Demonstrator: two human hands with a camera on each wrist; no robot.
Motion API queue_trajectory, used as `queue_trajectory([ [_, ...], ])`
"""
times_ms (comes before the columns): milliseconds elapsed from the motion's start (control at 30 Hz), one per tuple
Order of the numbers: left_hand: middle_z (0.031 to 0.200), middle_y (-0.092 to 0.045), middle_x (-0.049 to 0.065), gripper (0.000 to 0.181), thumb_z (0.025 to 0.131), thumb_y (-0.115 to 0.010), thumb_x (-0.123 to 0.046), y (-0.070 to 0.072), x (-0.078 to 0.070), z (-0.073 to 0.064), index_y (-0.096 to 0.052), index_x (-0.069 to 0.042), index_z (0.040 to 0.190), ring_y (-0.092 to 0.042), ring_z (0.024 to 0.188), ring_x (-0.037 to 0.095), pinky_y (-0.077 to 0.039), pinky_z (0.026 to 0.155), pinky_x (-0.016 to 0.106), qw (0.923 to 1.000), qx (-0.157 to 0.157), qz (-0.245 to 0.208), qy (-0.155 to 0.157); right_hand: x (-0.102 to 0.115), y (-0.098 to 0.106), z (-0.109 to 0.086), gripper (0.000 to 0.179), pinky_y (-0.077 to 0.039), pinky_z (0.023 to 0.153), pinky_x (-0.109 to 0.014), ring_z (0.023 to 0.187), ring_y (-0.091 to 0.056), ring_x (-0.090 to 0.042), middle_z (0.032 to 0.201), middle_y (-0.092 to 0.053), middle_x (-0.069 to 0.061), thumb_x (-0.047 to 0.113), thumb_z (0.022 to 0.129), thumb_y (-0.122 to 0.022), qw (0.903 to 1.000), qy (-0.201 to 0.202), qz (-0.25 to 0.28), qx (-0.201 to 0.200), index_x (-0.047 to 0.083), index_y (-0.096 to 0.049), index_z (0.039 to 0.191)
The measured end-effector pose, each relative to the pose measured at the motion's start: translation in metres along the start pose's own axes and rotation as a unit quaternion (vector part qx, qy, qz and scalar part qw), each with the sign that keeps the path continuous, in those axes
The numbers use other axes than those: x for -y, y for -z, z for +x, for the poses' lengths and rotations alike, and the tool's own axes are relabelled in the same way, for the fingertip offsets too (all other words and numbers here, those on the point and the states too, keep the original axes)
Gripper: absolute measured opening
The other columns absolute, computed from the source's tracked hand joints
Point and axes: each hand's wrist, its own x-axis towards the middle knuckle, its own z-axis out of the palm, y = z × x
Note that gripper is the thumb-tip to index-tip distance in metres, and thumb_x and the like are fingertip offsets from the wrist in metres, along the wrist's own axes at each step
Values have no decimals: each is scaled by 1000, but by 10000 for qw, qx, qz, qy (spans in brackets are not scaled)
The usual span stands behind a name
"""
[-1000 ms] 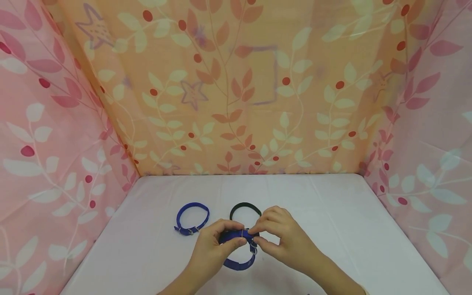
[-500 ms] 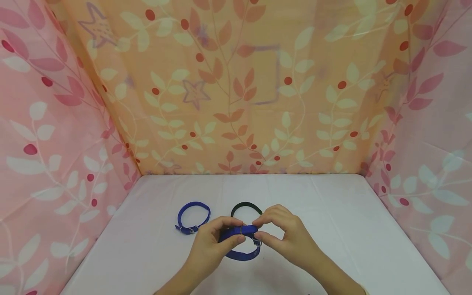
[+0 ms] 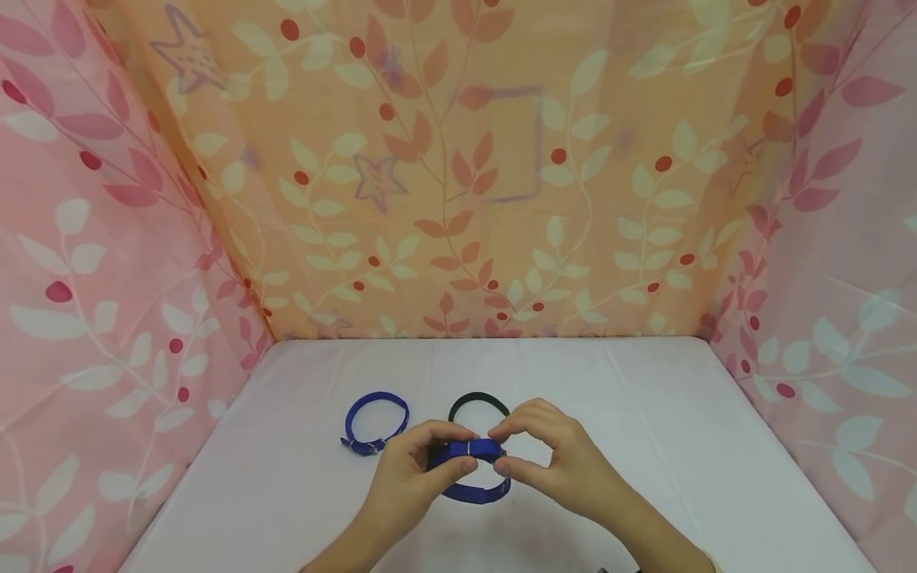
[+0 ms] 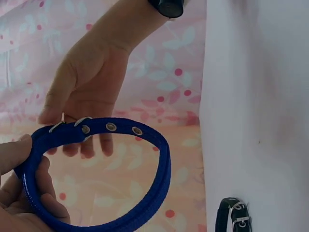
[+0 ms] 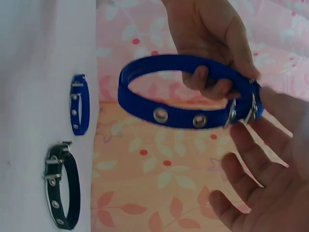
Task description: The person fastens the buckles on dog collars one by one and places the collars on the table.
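A blue pet collar (image 3: 478, 494) with metal eyelets, closed into a ring, is held up between both hands over the table. My left hand (image 3: 408, 469) pinches its band at the left, thumb in front. At the right end of the same strap section, my right hand (image 3: 562, 454) pinches with thumb and forefinger, beside the metal keeper and buckle. The right wrist view shows the eyelets of the blue collar (image 5: 161, 116) and the buckle next to the right hand's fingers (image 5: 251, 145). Its other fingers are spread loosely in that view.
A second blue collar (image 3: 367, 447) lies buckled on the white table (image 3: 616, 398) at left. Behind the hands lies a dark green collar (image 3: 476, 396), partly hidden by them. Floral cloth walls (image 3: 458, 239) enclose the table at the back and both sides.
My right fingers have shifted slightly right along the strap, which now lies flat through the keeper. The hanging side of the collar has swung up and right. The collars on the table stay put.
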Motion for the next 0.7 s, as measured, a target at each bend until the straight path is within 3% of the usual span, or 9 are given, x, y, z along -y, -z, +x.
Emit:
queue_trajectory([
  [233, 112, -72, 11, 26, 92, -77, -10, 5, 0, 0, -71, -10, 117, -71, 100, 22, -60, 89, 31, 9981, -103, -303, -520, -4, 8, -2, 36, -52, 90, -32, 105, -58, -4, 105, -66, 23, 39, 81, -87, 9960, -342, -489, 661, 36, -69, 111],
  [433, 115, -70, 14, 28, 92, -75, -3, 10, 1, 2, -69, -6, 119, -70, 103, 22, -60, 89, 31, 9948, -146, -456, -903, -8, 7, -2, 30, -52, 88, -31, 101, -60, -2, 101, -66, 25, 36, 81, -88, 9957, -283, -570, 668, 35, -70, 105],
  [533, 116, -70, 13, 28, 92, -75, -4, 12, 1, 2, -69, -6, 119, -69, 104, 22, -59, 90, 30, 9951, -123, -431, -881, -9, 6, -1, 26, -52, 87, -30, 100, -61, -2, 100, -67, 25, 34, 83, -87, 9967, -167, -576, 538, 34, -70, 103],
  [700, 114, -72, 7, 27, 91, -78, -12, 18, -4, 5, -72, -13, 117, -69, 106, 23, -56, 96, 27, 9987, -80, -34, -497, -8, 10, -1, 24, -52, 87, -31, 99, -61, -2, 99, -68, 25, 29, 85, -86, 9972, -161, -695, 241, 36, -71, 103],
])
